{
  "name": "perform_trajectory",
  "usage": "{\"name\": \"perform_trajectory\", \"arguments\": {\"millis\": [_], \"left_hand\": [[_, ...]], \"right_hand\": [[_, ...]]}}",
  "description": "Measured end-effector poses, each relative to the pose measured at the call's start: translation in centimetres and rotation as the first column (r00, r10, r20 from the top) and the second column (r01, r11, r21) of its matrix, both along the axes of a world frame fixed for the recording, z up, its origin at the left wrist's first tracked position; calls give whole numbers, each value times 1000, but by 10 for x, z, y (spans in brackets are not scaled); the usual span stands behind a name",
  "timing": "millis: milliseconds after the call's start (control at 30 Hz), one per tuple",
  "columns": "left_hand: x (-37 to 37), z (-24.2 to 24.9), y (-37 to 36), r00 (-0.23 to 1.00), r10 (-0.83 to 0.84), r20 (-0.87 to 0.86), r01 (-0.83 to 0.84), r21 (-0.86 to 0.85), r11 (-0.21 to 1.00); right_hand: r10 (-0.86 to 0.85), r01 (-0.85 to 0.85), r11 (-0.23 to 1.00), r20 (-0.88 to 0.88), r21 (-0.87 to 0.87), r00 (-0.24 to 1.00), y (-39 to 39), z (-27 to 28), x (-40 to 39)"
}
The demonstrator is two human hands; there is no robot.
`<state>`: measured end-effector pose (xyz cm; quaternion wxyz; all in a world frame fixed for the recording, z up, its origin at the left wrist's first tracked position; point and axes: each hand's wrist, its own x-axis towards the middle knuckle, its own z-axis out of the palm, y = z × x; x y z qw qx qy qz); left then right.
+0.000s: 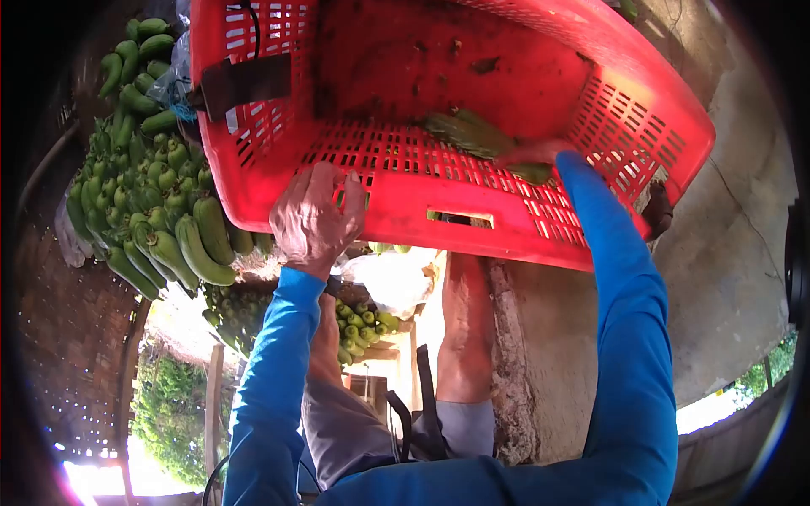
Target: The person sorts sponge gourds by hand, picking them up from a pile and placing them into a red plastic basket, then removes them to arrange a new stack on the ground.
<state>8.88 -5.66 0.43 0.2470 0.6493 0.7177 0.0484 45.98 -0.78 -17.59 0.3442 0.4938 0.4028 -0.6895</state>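
Note:
A large red plastic crate (pixel 405 192) with slotted walls is tilted towards me, its dirt-stained inside showing. My left hand (pixel 316 215) is closed over its near rim on the left, fingers hooked inward. My right hand (pixel 540 153) reaches into the crate at the right, closed at the end of a few green bananas (pixel 472 133); its fingers are blurred and partly hidden by the fruit. The bananas lie low against the slotted wall.
Big bunches of green bananas (pixel 160 190) are piled on the left. More bananas (pixel 363 329) lie below the crate, near a white plastic bag (pixel 392 282) and my legs. A concrete surface (pixel 582 354) spreads to the right. A black strap (pixel 245 84) hangs on the crate's left end.

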Motion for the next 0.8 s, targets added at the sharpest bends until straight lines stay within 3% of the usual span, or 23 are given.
{"name": "perform_trajectory", "arguments": {"millis": [100,167,300,367,400,433,500,567,600,633,700,733,767,800], "left_hand": [[-1,-1,-1,999,-12,-48,12,2,1000],[-1,-1,0,998,-27,-50,30,67,997],[-4,-2,-3,997,-24,-70,26,34,999],[-4,-4,-2,999,5,-50,-2,60,998],[-4,-6,-3,998,2,-56,2,67,998],[-5,-6,-4,998,-1,-60,5,75,997],[-7,-2,-5,998,29,-50,-26,43,999],[-7,4,-3,999,-11,-46,14,71,997],[-7,3,-4,999,6,32,-9,79,997],[-11,18,0,989,13,149,-11,-13,1000],[-21,44,7,856,125,502,-23,-203,979],[-24,50,1,605,296,739,-113,-289,951],[-23,67,-7,248,550,798,-186,-518,835],[-32,71,-15,-26,623,781,-47,-624,780]], "right_hand": [[92,-92,996,142,-10,986,9,9,-6],[-179,180,973,20,-147,984,13,23,-13],[-89,88,996,-11,-29,996,9,39,-19],[-319,318,943,13,-94,948,-1,36,-7],[-513,468,853,-197,-232,836,-11,23,17],[-491,475,866,-84,-154,867,8,85,-5],[-726,713,687,-153,-136,670,-3,115,-6],[-763,731,644,-118,-223,636,12,178,-25],[-834,773,544,-115,-327,539,10,199,-35],[-854,809,520,-186,-272,486,8,234,-60],[-905,809,416,-277,-415,323,10,298,-122],[-892,799,443,-290,-407,347,5,319,-146],[-914,780,394,-293,-486,279,0,335,-169],[-935,748,343,-283,-568,214,-6,349,-188]]}}
